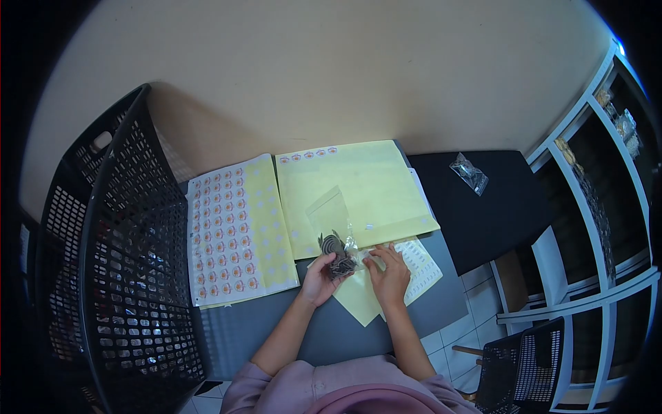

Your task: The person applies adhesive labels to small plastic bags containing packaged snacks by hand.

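A clear plastic bag (pixel 329 210) with dark curled pieces in its lower part is gripped in my left hand (pixel 321 279), thumb across its front. The flat upper part of the bag lies over a yellow backing sheet. Close to the bag's right side, my right hand (pixel 388 276) has its thumb and fingers pinched together; what is between them is too small to make out. Under my right hand is a sheet of small labels (pixel 419 271), beside a bare yellow backing piece (pixel 362 300).
A sheet of round printed stickers (pixel 224 234) and a mostly peeled yellow sheet (pixel 352 179) cover the grey table (pixel 276 331). Tall black baskets (pixel 138 241) stand at the left. Another filled bag (pixel 469 174) lies on a black surface (pixel 496 221); white shelving (pixel 586 303) is at right.
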`<action>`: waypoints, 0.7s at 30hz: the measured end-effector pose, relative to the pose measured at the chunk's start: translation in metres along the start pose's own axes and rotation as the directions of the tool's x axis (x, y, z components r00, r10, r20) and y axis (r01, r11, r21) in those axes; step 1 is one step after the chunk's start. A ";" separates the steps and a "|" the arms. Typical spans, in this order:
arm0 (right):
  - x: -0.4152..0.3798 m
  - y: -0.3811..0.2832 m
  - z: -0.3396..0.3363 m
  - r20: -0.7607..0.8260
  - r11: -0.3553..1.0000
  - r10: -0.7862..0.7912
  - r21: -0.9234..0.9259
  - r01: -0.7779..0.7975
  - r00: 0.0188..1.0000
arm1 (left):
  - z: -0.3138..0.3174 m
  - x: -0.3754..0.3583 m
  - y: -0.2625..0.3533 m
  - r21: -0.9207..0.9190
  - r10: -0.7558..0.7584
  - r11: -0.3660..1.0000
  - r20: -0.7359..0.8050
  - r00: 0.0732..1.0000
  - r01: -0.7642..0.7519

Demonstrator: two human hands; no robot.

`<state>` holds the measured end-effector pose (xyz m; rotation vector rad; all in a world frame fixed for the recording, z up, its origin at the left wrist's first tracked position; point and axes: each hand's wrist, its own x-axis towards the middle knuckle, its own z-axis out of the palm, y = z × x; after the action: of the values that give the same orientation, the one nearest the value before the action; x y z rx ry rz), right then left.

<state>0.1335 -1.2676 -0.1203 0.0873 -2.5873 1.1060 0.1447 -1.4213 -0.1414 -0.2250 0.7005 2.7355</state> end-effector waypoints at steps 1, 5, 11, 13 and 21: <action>0.000 0.000 0.000 0.001 1.000 -0.004 0.001 0.004 1.000 | 0.002 0.000 -0.001 0.073 0.026 0.997 -0.028 0.999 -0.024; 0.000 0.002 -0.001 0.000 0.999 -0.046 0.022 0.046 0.999 | 0.005 0.001 -0.007 0.158 0.114 0.983 -0.097 0.989 -0.097; 0.005 0.023 -0.004 0.018 0.922 0.066 0.382 -0.068 0.998 | 0.017 -0.005 -0.016 0.459 0.348 0.842 -0.062 0.936 -0.283; 0.007 0.028 -0.011 0.008 0.800 0.208 0.575 -0.174 0.978 | 0.021 -0.010 -0.015 0.616 0.433 0.701 0.031 0.901 -0.358; 0.006 -0.046 -0.066 -0.057 0.511 0.162 0.859 -0.034 0.985 | 0.068 -0.041 -0.011 0.797 0.457 0.388 0.269 0.848 -0.462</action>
<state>0.1543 -1.2525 -0.0441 0.0847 -1.6741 2.2607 0.1818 -1.3890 -0.0784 0.2621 2.2866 2.4145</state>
